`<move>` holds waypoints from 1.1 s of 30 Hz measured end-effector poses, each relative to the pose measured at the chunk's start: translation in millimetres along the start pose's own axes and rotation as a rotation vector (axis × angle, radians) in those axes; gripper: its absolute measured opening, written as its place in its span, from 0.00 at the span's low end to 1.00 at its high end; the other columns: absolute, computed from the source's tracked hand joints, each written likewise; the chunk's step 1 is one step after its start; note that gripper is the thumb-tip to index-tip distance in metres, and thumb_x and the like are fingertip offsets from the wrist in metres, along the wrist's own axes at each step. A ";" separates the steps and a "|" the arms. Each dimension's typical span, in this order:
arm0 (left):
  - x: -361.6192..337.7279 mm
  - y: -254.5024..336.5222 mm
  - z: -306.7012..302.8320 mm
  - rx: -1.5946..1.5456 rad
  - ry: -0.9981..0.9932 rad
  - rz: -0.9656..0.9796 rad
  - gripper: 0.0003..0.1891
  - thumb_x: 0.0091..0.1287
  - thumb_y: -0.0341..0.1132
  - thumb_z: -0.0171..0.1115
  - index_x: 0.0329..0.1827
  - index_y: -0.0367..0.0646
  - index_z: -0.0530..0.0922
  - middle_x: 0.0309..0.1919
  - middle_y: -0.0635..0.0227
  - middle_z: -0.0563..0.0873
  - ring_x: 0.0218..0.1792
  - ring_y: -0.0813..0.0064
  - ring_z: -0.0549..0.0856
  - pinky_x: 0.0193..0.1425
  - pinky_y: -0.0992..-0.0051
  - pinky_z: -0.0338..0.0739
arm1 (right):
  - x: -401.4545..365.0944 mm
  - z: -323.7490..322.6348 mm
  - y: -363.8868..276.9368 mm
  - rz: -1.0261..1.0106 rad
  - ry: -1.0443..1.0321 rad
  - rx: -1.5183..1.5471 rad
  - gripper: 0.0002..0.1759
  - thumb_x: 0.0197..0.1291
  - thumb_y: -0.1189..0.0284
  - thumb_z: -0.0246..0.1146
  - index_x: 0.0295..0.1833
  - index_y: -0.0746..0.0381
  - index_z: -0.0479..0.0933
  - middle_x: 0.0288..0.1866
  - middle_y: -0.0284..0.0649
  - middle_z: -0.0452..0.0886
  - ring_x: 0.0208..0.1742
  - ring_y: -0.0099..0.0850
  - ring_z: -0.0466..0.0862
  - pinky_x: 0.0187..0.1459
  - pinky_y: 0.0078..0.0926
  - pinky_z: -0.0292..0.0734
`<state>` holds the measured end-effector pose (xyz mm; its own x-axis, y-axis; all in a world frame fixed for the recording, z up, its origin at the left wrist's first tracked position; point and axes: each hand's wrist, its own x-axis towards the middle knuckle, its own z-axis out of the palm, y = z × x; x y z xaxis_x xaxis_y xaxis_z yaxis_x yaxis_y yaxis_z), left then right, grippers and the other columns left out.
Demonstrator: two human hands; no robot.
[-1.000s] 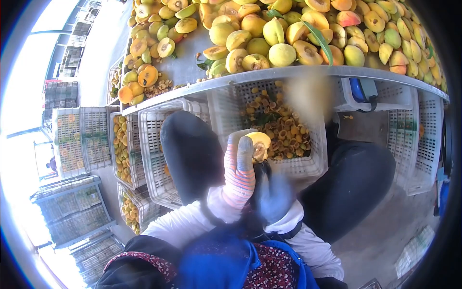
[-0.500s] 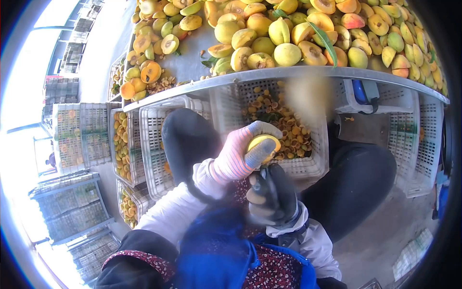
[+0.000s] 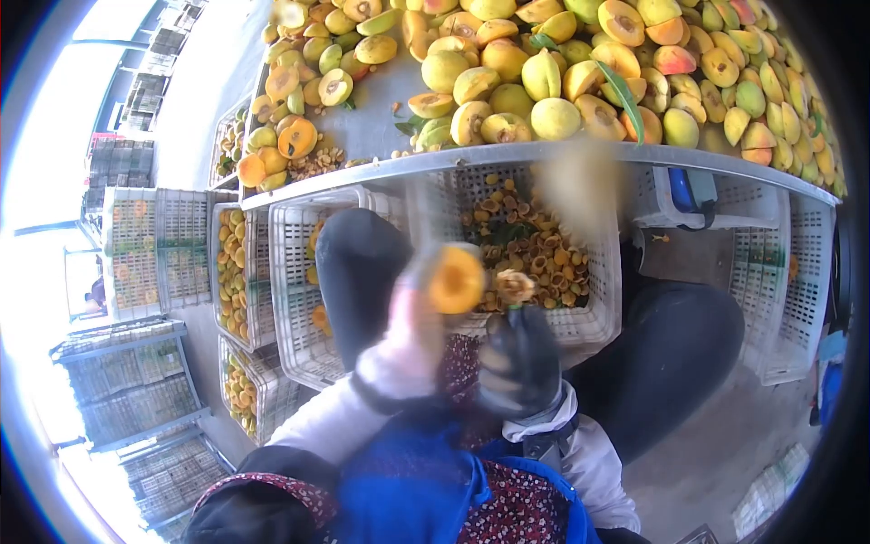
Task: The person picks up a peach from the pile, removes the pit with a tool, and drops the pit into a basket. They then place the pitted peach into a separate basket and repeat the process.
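Observation:
My left hand (image 3: 412,304), in a striped glove and smeared by motion, is closed around a yellow peach half (image 3: 456,280). The half's orange cut face shows a hollow in its middle. In its dark glove, my right hand (image 3: 521,358) grips a small pitting tool (image 3: 516,314), of which only a bit near the tip shows. On the tip sits a rough brown peach pit (image 3: 515,286), apart from the half. Both hands are above my lap, in front of a white crate (image 3: 598,313) holding small brownish-yellow pieces.
Across the front runs a metal table (image 3: 362,172) piled with cut and whole peaches (image 3: 553,118). Another white crate (image 3: 294,335) stands by my left knee. Farther left are crates of fruit (image 3: 231,272) and stacked crates (image 3: 136,381). A blue object (image 3: 680,189) hangs under the table.
My hands have moved apart. The left hand has swung left with a peach half, its cut face now visible. A pit now sits on the tool's tip in my right hand.

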<state>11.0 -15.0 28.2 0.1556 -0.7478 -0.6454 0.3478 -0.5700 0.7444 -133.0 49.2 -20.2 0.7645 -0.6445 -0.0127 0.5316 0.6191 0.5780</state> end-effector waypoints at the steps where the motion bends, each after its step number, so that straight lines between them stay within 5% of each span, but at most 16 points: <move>1: -5.0 16.1 -7.0 -0.075 0.054 0.230 0.20 0.69 0.51 0.56 0.49 0.42 0.77 0.37 0.69 0.83 0.36 0.76 0.83 0.38 0.80 0.80 | -2.3 -6.3 2.0 -0.043 0.165 0.025 0.27 0.70 0.44 0.44 0.45 0.57 0.72 0.25 0.33 0.70 0.12 0.19 0.61 0.11 0.17 0.57; 2: 1.9 29.7 -28.2 -0.083 0.175 0.389 0.19 0.69 0.50 0.56 0.50 0.44 0.78 0.37 0.68 0.84 0.37 0.75 0.84 0.41 0.77 0.80 | -1.1 -10.6 0.3 -0.083 0.318 0.038 0.27 0.69 0.44 0.44 0.44 0.57 0.72 0.27 0.35 0.72 0.11 0.19 0.61 0.11 0.17 0.57; 3: 9.0 53.8 -49.9 0.104 0.250 0.569 0.17 0.69 0.48 0.56 0.50 0.44 0.79 0.38 0.67 0.85 0.39 0.72 0.84 0.42 0.74 0.79 | 1.5 -12.9 -2.9 -0.021 0.110 -0.124 0.25 0.69 0.44 0.46 0.39 0.55 0.74 0.20 0.28 0.64 0.14 0.18 0.57 0.13 0.17 0.50; 4: 21.7 88.3 -80.5 0.771 0.198 0.811 0.17 0.68 0.47 0.58 0.49 0.43 0.80 0.39 0.61 0.86 0.40 0.68 0.85 0.43 0.71 0.78 | 4.4 -8.2 -4.9 -0.010 0.134 -0.212 0.25 0.69 0.44 0.46 0.39 0.55 0.73 0.20 0.27 0.64 0.14 0.18 0.57 0.14 0.17 0.50; 6: 40.1 122.2 -113.1 1.855 0.508 0.604 0.15 0.66 0.44 0.60 0.47 0.43 0.80 0.38 0.52 0.85 0.39 0.57 0.85 0.44 0.67 0.77 | 6.7 3.5 -2.3 0.009 0.199 -0.374 0.24 0.69 0.44 0.47 0.39 0.54 0.73 0.20 0.27 0.64 0.14 0.18 0.58 0.14 0.16 0.51; 8: 49.6 133.3 -106.2 1.955 0.568 0.482 0.20 0.62 0.50 0.63 0.46 0.43 0.81 0.39 0.55 0.86 0.42 0.57 0.85 0.45 0.63 0.78 | 11.2 15.2 3.0 -0.058 0.433 -0.543 0.24 0.68 0.43 0.49 0.39 0.54 0.71 0.21 0.27 0.65 0.16 0.18 0.60 0.16 0.17 0.54; 12: 80.4 129.1 -34.9 1.560 0.280 0.947 0.14 0.61 0.46 0.65 0.41 0.44 0.82 0.35 0.57 0.86 0.39 0.57 0.85 0.44 0.66 0.78 | 17.1 19.8 9.5 -0.196 0.682 -0.847 0.25 0.65 0.42 0.51 0.41 0.55 0.70 0.21 0.27 0.66 0.17 0.19 0.64 0.18 0.18 0.58; 14: 118.2 140.6 6.5 1.607 0.326 0.813 0.20 0.62 0.54 0.61 0.40 0.46 0.83 0.35 0.56 0.86 0.40 0.55 0.84 0.45 0.65 0.77 | 16.6 13.6 9.6 -0.356 0.668 -1.151 0.26 0.65 0.42 0.53 0.43 0.55 0.70 0.21 0.28 0.67 0.18 0.20 0.65 0.18 0.18 0.59; 16: 154.1 151.4 36.1 1.650 0.249 0.425 0.29 0.63 0.60 0.53 0.48 0.41 0.80 0.42 0.49 0.84 0.45 0.52 0.83 0.50 0.63 0.77 | 12.9 -8.7 4.6 -0.513 0.503 -1.398 0.26 0.64 0.42 0.53 0.44 0.56 0.70 0.21 0.28 0.67 0.18 0.20 0.65 0.18 0.19 0.60; 18: 190.8 128.8 41.6 1.659 0.118 0.599 0.24 0.62 0.50 0.60 0.48 0.35 0.79 0.40 0.47 0.85 0.44 0.52 0.84 0.51 0.64 0.77 | 13.2 -17.5 0.6 -0.597 0.387 -1.489 0.26 0.64 0.43 0.54 0.45 0.57 0.70 0.21 0.28 0.67 0.18 0.20 0.65 0.18 0.20 0.60; 21: 186.2 121.5 43.1 1.420 0.063 0.675 0.20 0.59 0.43 0.65 0.45 0.34 0.79 0.37 0.49 0.85 0.39 0.57 0.85 0.46 0.67 0.78 | 14.8 -6.3 2.6 -0.524 0.516 -1.194 0.25 0.65 0.45 0.54 0.45 0.58 0.71 0.21 0.29 0.68 0.16 0.21 0.65 0.17 0.20 0.60; 23: 155.1 109.6 35.9 1.220 0.050 0.817 0.19 0.56 0.43 0.65 0.42 0.35 0.78 0.36 0.49 0.85 0.38 0.52 0.84 0.44 0.66 0.78 | 13.4 19.4 3.4 -0.389 0.481 -0.928 0.24 0.66 0.46 0.54 0.44 0.59 0.71 0.20 0.29 0.68 0.15 0.20 0.65 0.16 0.20 0.59; 24: 137.8 102.8 32.6 1.190 0.043 0.866 0.18 0.56 0.41 0.66 0.43 0.35 0.78 0.33 0.54 0.85 0.36 0.59 0.85 0.42 0.68 0.78 | 11.0 38.8 3.7 -0.310 0.375 -0.810 0.23 0.67 0.47 0.53 0.44 0.59 0.71 0.20 0.29 0.68 0.14 0.20 0.64 0.16 0.19 0.59; 26: 86.2 86.3 31.6 0.940 -0.202 0.504 0.18 0.59 0.36 0.64 0.50 0.36 0.79 0.33 0.61 0.85 0.36 0.77 0.83 0.42 0.73 0.77 | 13.5 51.6 0.9 -0.229 0.286 -0.686 0.22 0.68 0.49 0.52 0.43 0.59 0.72 0.19 0.29 0.69 0.13 0.19 0.64 0.15 0.18 0.58; 28: 58.2 56.5 17.3 0.561 -0.344 0.286 0.16 0.63 0.38 0.63 0.48 0.37 0.79 0.35 0.69 0.82 0.38 0.81 0.79 0.44 0.79 0.74 | 20.4 54.0 1.4 -0.225 0.312 -0.674 0.22 0.69 0.50 0.52 0.42 0.59 0.72 0.19 0.29 0.70 0.12 0.18 0.64 0.14 0.16 0.56; 33: 33.9 28.4 6.2 0.440 -0.263 0.256 0.16 0.70 0.45 0.58 0.42 0.39 0.79 0.32 0.75 0.80 0.35 0.86 0.76 0.41 0.81 0.72 | 28.4 21.1 -8.5 -0.745 0.639 -1.879 0.17 0.70 0.59 0.53 0.46 0.64 0.73 0.26 0.35 0.77 0.20 0.27 0.75 0.21 0.26 0.69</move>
<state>20.4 -58.6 28.5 -0.0706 -0.9081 -0.4128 -0.0967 -0.4056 0.9089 -123.6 16.1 -8.2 0.0605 -0.9690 -0.2396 0.0488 0.2426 -0.9689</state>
